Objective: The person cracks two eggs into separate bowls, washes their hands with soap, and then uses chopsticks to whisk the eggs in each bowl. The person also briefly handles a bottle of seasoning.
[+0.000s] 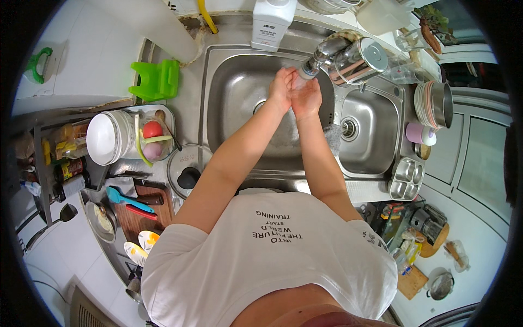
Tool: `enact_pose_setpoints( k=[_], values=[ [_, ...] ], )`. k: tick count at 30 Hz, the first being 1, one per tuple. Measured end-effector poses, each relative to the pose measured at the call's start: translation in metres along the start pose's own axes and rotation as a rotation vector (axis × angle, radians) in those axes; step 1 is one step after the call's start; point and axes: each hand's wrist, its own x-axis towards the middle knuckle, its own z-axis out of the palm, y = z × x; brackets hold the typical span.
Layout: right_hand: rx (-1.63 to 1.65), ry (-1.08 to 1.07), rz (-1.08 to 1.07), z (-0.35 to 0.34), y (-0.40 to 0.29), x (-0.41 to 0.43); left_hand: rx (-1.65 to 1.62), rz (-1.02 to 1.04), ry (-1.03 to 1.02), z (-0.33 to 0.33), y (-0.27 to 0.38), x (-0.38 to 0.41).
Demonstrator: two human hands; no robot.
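My left hand (281,88) and my right hand (308,97) are side by side, palms up and cupped, directly under the spout of a chrome faucet (314,63). Their inner edges touch. Neither hand holds an object; water seems to be running over the fingers. Both are above the large basin of a stainless steel sink (237,106). Right of my right forearm, a grey cloth (333,138) hangs over the divider beside the smaller basin (369,139).
A white plastic bottle (273,26) and a clear lidded pitcher (359,63) stand behind the sink. Left are a green plastic holder (157,79), stacked white bowls (108,137), a tomato (152,129) and a glass lid (179,163). A compartment tray (406,179) is right.
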Motion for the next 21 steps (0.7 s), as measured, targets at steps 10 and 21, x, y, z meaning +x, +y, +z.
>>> enact_pose_setpoints(
  k=[10, 21],
  values=[
    [0.088, 0.006, 0.001, 0.009, -0.005, 0.001, -0.053, 0.031, -0.075, 0.031, 0.017, -0.035],
    [0.100, -0.049, 0.035, 0.009, -0.004, 0.004, -0.142, 0.035, -0.171, 0.027, 0.016, -0.027]
  ],
)
